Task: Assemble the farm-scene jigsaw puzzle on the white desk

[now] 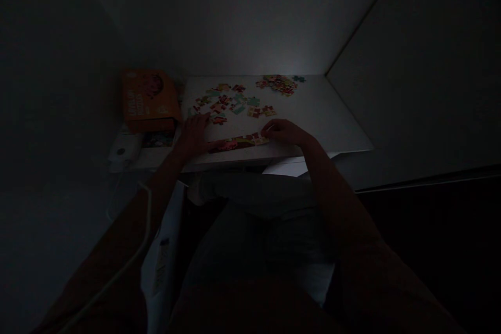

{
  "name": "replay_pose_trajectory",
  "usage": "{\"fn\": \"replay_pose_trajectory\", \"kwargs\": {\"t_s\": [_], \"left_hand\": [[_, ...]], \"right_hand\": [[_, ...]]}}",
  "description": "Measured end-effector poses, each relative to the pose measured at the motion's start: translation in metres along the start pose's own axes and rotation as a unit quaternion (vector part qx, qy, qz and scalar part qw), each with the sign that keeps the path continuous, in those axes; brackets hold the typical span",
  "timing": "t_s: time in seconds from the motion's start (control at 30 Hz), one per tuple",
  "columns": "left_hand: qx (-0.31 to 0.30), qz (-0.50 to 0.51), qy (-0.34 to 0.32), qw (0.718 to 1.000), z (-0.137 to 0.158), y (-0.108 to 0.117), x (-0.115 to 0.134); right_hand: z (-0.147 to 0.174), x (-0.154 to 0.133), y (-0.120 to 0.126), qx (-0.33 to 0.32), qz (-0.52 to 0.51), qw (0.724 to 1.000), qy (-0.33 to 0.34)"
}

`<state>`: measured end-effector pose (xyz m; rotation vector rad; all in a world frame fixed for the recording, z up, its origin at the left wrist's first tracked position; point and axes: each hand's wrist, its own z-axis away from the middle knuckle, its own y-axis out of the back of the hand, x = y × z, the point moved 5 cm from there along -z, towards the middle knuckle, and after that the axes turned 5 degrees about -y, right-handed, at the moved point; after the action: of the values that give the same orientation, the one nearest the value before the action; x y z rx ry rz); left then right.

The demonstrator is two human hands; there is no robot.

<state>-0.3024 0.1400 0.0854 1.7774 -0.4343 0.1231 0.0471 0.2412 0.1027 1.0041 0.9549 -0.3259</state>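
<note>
A joined strip of jigsaw puzzle pieces (238, 142) lies along the front of the white table. My left hand (193, 136) rests flat at the strip's left end, fingers spread, with the thumb reaching the strip. At the other end, my right hand (287, 132) has its fingers bent and drawn together on a puzzle piece (260, 139). Dim light hides the exact fingertip contact. Behind the strip are loose puzzle pieces (224, 99), several of them spread out, and a pair of tan and red pieces (261, 111).
An orange puzzle box (149, 98) stands at the left of the table (321, 120). In front of it is a white device (125, 147) with a cable (147, 209). A heap of puzzle pieces (279, 84) sits at the back, near the wall (250, 21).
</note>
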Motion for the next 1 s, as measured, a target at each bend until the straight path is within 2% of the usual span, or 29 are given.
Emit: {"fn": "replay_pose_trajectory", "kwargs": {"t_s": [0.23,0.43,0.57,0.7,0.77,0.83,1.0], "left_hand": [[0.002,0.01,0.004,1.0,0.0,0.001,-0.002],[0.018,0.01,0.001,1.0,0.0,-0.001,-0.002],[0.027,0.012,0.007,1.0,0.001,-0.001,-0.003],[0.025,-0.002,0.007,1.0,0.001,0.0,-0.002],[0.022,-0.004,0.005,1.0,0.001,0.0,-0.002],[0.02,0.0,0.006,1.0,0.0,0.001,-0.002],[0.02,0.006,0.006,1.0,0.0,0.002,-0.002]], "right_hand": [[-0.009,0.008,-0.006,0.013,0.051,0.999,0.006],[-0.008,0.014,0.003,0.023,0.018,0.999,0.024],[-0.005,0.035,0.034,0.118,0.036,0.992,0.001],[-0.002,0.055,0.057,0.221,0.126,0.962,-0.094],[-0.004,0.052,0.054,0.256,0.17,0.945,-0.112],[-0.009,0.039,0.044,0.278,0.215,0.93,-0.103],[-0.031,-0.001,0.001,0.269,0.295,0.916,-0.041]]}}
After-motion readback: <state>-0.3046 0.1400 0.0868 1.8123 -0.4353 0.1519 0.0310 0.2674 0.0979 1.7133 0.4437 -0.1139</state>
